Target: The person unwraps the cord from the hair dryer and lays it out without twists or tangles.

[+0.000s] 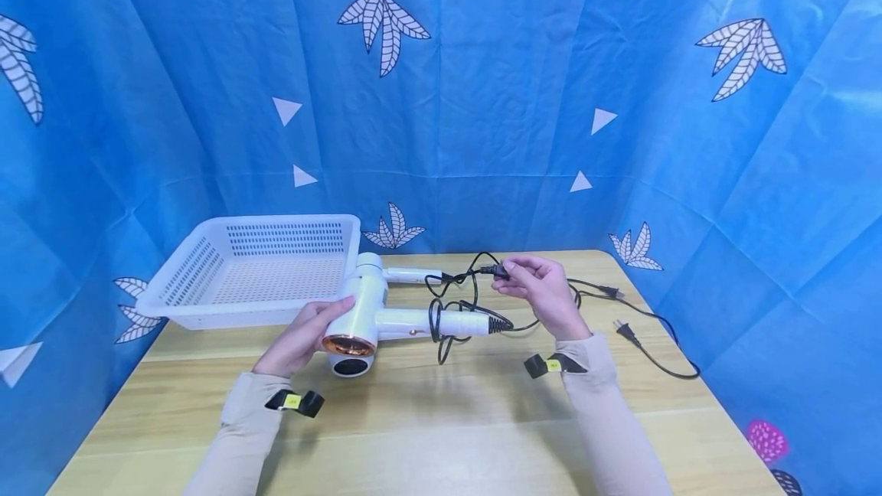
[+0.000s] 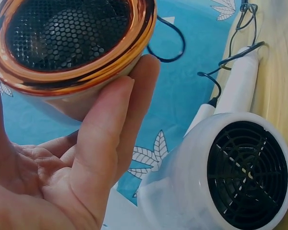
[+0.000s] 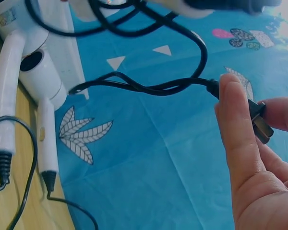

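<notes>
My left hand (image 1: 303, 335) grips the barrel of a white hair dryer (image 1: 403, 322) with a copper-coloured ring and dark mesh at its end. Its handle points right, with black cord looped around it. In the left wrist view, the fingers curl beneath the copper ring (image 2: 120, 62). My right hand (image 1: 540, 293) pinches a black power plug (image 3: 259, 122) between thumb and fingers; its cord runs left in loose loops. Beneath the held dryer lies another white hair dryer (image 2: 182, 177) with a round black grille, partly hidden in the head view.
A third, slimmer white dryer (image 3: 48, 139) lies alongside on the wooden table (image 1: 413, 435). At the back left stands a white perforated basket (image 1: 276, 312). Toward the right edge lie two more black plugs, one plug (image 1: 625, 330) nearer me. A patterned blue curtain (image 1: 482, 98) surrounds the table.
</notes>
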`<state>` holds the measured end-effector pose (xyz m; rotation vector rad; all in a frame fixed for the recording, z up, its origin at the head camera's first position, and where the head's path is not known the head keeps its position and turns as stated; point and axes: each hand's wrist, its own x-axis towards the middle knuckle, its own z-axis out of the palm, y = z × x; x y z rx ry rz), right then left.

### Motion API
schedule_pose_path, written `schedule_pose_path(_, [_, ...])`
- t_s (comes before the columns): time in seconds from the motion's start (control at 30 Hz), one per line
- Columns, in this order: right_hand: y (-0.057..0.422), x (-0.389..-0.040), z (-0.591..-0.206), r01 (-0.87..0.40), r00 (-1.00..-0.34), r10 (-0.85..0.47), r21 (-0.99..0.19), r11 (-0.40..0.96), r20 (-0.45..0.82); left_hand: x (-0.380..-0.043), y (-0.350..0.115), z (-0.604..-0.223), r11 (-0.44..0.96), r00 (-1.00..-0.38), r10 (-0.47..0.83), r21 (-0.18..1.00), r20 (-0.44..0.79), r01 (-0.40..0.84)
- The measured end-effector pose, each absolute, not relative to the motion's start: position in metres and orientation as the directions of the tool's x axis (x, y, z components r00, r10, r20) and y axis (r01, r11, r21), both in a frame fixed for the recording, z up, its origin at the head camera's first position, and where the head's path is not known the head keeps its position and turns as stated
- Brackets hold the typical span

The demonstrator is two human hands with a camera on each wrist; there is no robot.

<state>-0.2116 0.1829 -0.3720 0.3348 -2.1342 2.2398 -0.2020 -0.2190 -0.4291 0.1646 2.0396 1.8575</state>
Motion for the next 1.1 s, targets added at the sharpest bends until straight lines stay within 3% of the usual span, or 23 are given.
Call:
schedule_pose_path(0.37, [0.174,-0.198,-0.359,-0.266,-0.951,-0.109,-0.947,-0.180,0.288,-0.203,-0.218,-0.432,0.102,-0.916,0.347,0.979,-0.201,-0.176])
schedule_pose_path(0.83, [0.165,-0.170,-0.340,-0.364,-0.881,-0.199,-0.883,-0.297,0.430,-0.204,-0.218,-0.434,0.121,-0.920,0.321,0.973,-0.226,-0.197])
schedule_pose_path(1.1, [0.162,-0.154,-0.330,-0.340,-0.817,-0.311,-0.842,-0.419,0.485,-0.206,-0.219,-0.436,0.133,-0.931,0.288,0.972,-0.226,-0.195])
